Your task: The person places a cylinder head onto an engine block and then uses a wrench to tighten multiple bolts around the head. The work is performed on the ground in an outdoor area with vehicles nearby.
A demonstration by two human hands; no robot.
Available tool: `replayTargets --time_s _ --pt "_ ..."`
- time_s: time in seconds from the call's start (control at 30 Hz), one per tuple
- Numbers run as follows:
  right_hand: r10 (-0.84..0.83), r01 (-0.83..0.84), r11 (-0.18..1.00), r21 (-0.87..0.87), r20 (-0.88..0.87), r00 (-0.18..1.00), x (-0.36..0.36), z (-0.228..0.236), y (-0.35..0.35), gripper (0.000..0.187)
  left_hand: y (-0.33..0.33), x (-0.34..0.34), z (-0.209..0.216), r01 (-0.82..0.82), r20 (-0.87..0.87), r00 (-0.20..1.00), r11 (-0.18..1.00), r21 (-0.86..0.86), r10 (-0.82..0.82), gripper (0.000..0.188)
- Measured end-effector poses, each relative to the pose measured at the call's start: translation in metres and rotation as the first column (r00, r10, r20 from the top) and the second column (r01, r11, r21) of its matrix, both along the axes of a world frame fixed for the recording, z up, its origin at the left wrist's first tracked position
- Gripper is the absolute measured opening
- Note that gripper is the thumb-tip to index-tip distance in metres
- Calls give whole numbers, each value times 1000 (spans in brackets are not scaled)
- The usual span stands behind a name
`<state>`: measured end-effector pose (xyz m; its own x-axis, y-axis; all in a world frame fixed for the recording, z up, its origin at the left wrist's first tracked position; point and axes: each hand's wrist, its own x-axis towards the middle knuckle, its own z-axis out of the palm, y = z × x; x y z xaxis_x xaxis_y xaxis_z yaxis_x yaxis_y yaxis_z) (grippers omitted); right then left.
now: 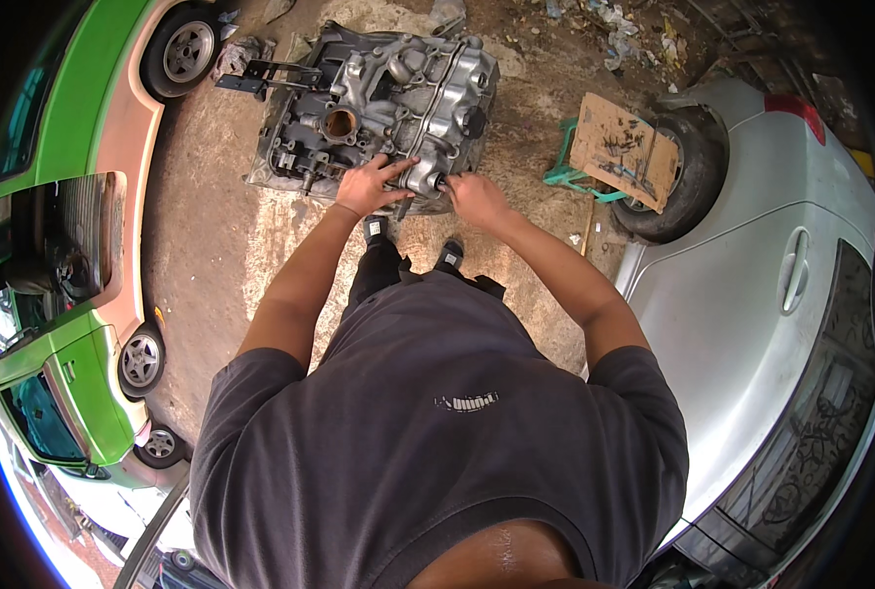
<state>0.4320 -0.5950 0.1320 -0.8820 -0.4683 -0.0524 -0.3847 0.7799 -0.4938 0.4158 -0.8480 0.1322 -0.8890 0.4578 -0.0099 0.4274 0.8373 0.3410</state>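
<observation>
Hands meet at the near edge of the engine (379,103). Your left hand (367,187) lies spread flat on it; your right hand (475,199) is curled around a small part there.

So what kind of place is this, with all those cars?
Probably an outdoor car repair yard. A big grey metal engine block sits on the dirt ground, with both hands, left and right, on it. A green car and a silver car stand parked on either side.
</observation>
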Motion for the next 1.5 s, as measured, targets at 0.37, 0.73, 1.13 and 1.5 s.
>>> replayTargets --time_s 0.37,0.73,1.13,1.5 --pt "101 872 430 -234 972 210 -8 -10 -5 25 1 0 1 1 9 1000 1000 21 -1 72" --pt "-72 112 984 -137 268 961 -14 -10 -1 34 1 1 6 -15 35 999 998 59 13 70" --pt "-117 198 958 -206 348 930 -9 -4 -4 30 0 1 2 -9 1 1000 1000 7 9 68" --pt "-103 135 981 -142 212 972 -5 -4 -5 30 2 2 7 -23 41 999 1000 17 22 70"
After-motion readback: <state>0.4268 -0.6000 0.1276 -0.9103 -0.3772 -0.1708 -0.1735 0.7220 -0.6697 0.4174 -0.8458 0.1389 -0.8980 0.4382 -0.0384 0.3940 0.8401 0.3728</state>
